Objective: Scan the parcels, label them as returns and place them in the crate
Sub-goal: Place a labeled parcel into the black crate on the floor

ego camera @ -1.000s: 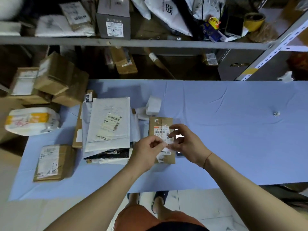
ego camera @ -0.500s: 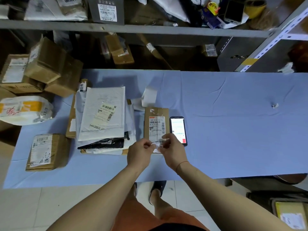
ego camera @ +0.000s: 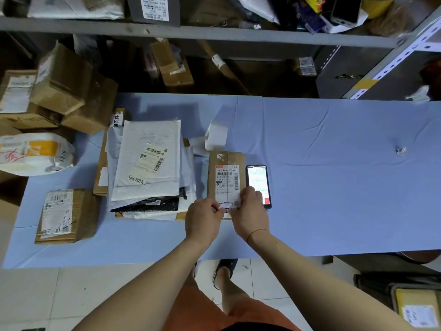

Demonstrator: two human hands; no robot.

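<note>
Brown parcel [ego camera: 226,174] lay flat on blue table [ego camera: 334,187], phone [ego camera: 259,181] touching its right side. Left hand [ego camera: 202,219], right hand [ego camera: 250,216] both pinched small white label [ego camera: 226,206] over parcel's near end

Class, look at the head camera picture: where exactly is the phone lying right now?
The phone lies screen-up on the blue table cover, just right of the small brown parcel, its near end partly behind the right hand.

Single head-worn wide-angle view, looking forward and steeply down from above the standing person onto the blue surface [ego camera: 334,187], close over both forearms, with the shelf [ego camera: 191,32] along the top edge and the floor [ego camera: 35,295] below.
</note>
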